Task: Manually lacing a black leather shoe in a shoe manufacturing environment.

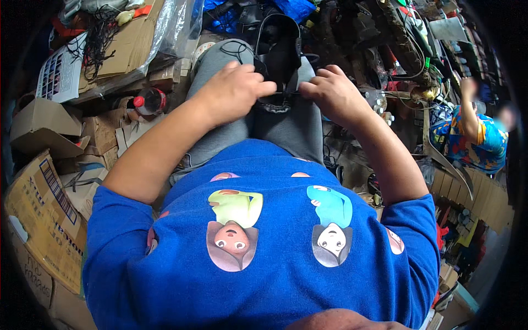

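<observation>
Flattened cardboard boxes [47, 203] and tangled cables [407, 49] crowd the floor.

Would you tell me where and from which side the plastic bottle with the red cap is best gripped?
Grip the plastic bottle with the red cap around its dark middle, coming from above. It seems to lie on its side among cardboard boxes, cap towards the left, so the rounded flank faces up and looks freest.

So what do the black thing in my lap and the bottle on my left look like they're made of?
The black thing that both hands, left and right, grip looks like matte fabric or synthetic leather with a curved glossy edge; I can't tell which. The bottle looks like clear shiny plastic, with dark liquid inside and a red cap.
</observation>
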A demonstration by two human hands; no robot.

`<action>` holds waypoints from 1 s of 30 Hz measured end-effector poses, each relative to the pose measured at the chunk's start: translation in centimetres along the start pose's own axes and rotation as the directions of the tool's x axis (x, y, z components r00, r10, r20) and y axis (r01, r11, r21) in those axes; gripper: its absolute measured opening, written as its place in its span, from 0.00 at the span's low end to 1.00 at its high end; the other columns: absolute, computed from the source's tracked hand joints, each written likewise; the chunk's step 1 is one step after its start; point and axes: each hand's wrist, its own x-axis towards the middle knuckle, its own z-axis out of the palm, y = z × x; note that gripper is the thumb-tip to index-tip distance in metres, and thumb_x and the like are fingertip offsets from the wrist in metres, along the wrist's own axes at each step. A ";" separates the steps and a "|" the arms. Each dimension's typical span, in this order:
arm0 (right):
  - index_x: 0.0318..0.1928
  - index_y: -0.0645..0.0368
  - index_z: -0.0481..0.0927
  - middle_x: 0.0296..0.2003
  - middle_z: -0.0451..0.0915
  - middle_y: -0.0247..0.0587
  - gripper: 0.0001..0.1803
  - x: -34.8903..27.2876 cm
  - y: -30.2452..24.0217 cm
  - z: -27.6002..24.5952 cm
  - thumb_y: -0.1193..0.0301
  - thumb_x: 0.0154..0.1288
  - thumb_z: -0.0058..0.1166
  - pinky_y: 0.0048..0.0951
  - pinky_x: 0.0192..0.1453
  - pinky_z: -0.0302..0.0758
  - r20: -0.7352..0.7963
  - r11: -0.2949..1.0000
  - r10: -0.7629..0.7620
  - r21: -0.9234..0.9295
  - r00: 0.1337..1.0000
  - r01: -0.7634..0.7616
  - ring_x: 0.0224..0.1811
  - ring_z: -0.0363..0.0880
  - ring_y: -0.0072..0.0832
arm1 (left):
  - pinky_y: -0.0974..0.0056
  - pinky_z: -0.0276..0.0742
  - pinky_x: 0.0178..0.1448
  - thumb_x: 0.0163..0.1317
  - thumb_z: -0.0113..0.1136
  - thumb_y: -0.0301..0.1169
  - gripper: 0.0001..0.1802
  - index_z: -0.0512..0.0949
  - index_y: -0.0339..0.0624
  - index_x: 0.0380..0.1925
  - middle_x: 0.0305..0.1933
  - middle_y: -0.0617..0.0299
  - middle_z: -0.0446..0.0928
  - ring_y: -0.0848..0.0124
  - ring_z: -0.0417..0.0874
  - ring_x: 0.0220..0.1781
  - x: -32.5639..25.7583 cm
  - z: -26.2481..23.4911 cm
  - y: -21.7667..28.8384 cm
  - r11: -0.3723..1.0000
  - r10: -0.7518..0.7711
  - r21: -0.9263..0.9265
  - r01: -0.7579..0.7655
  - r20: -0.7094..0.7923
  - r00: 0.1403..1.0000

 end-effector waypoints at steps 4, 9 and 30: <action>0.36 0.50 0.78 0.27 0.77 0.38 0.07 -4.0 2.1 0.8 0.73 0.54 0.55 0.33 0.49 0.70 0.023 0.973 0.229 -0.017 0.973 -0.229 0.37 0.78 0.32 | 0.58 0.69 0.48 0.56 0.55 0.27 0.06 0.77 0.47 0.34 0.30 0.62 0.75 0.64 0.77 0.41 -4.6 -3.4 -1.4 0.985 -0.133 0.112 0.133 -0.008 0.991; 0.36 0.61 0.81 0.33 0.80 0.30 0.10 -3.5 2.2 0.0 0.66 0.64 0.58 0.24 0.47 0.72 0.171 0.055 0.683 0.958 0.710 -0.283 0.38 0.75 0.19 | 0.68 0.68 0.42 0.55 0.63 0.24 0.04 0.78 0.38 0.25 0.30 0.64 0.75 0.74 0.73 0.35 -2.7 -6.8 0.7 0.768 -0.388 -0.594 0.239 -0.134 0.912; 0.35 0.61 0.81 0.31 0.79 0.46 0.12 -23.7 9.0 4.7 0.66 0.55 0.64 0.35 0.41 0.74 0.135 0.442 0.874 0.174 0.466 -0.880 0.35 0.80 0.39 | 0.60 0.74 0.44 0.58 0.61 0.32 0.09 0.81 0.40 0.36 0.36 0.53 0.77 0.57 0.79 0.38 -19.2 -14.8 -10.6 0.491 -0.691 0.316 0.812 -0.426 0.584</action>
